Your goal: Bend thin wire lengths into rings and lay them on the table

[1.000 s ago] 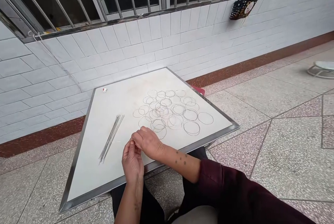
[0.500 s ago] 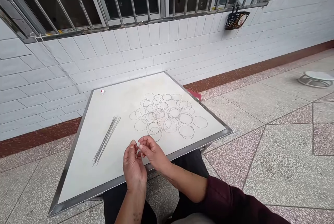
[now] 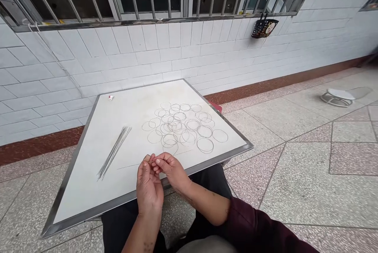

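Observation:
Fingertips of my left hand (image 3: 150, 184) pinch a thin straight wire (image 3: 130, 166) near its middle, close to the table's front edge. Beside it, touching or nearly so, my right hand (image 3: 174, 172) pinches the same wire, which sticks out to both sides. A bundle of straight wires (image 3: 114, 153) lies slanted on the white table (image 3: 88, 190), left of my hands. Beyond my hands, several thin wire rings (image 3: 204, 145) lie spread and overlapping on the table's right half.
A small white and red item (image 3: 111, 98) sits at the table's far left corner. Behind the table stands a tiled wall (image 3: 165, 58) with barred windows and a hanging bag (image 3: 265, 28). A white stool (image 3: 338, 97) is on the floor at right.
A straight wire now shows between my hands, extending left and right. The view has shifted a little, and my hands remain close together at the front edge.

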`<state>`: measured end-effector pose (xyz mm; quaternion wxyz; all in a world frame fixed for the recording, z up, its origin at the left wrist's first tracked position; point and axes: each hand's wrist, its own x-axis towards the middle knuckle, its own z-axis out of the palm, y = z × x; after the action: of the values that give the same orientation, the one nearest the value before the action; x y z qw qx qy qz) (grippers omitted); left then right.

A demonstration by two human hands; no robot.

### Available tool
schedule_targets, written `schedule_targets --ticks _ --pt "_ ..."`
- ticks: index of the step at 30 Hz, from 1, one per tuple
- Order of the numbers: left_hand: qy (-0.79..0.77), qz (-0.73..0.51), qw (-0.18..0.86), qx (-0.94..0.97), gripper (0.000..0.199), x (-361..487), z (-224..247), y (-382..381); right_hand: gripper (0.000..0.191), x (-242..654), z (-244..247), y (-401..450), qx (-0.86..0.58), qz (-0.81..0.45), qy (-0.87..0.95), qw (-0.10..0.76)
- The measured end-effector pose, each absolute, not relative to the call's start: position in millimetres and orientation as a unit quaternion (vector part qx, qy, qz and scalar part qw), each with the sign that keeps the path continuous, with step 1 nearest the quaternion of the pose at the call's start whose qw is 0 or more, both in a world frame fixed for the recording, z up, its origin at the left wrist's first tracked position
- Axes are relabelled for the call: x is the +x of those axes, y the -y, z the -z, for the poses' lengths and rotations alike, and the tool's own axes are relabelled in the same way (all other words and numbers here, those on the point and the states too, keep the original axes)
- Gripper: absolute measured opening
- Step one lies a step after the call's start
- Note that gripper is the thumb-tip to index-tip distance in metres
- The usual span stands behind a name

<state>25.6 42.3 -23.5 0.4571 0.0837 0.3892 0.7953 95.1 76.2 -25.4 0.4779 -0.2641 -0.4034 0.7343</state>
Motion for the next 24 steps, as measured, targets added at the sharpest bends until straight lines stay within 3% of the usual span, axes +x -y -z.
schedule_targets --ticks 5,11,17,24 --pt "-0.392 -0.798 0.455 0.059 0.011 8.7 17.4 -39.9 0.032 100.9 25.6 -76.5 -0.283 -0.720 0.396 0.494" --pt "-0.383 -0.836 0.391 0.041 0.013 -19.9 14.4 -42.4 0.035 105.8 28.6 -83.5 -0.301 -0.715 0.347 0.527" --pt "-0.392 -0.789 0.455 0.128 0.028 17.5 22.1 -41.0 0.030 98.7 29.0 -75.8 -0.290 -0.723 0.350 0.521" --pt "-0.396 -0.793 0.450 0.113 0.022 19.9 22.6 -42.3 0.028 101.3 29.7 -71.7 -0.271 -0.724 0.400 0.493"
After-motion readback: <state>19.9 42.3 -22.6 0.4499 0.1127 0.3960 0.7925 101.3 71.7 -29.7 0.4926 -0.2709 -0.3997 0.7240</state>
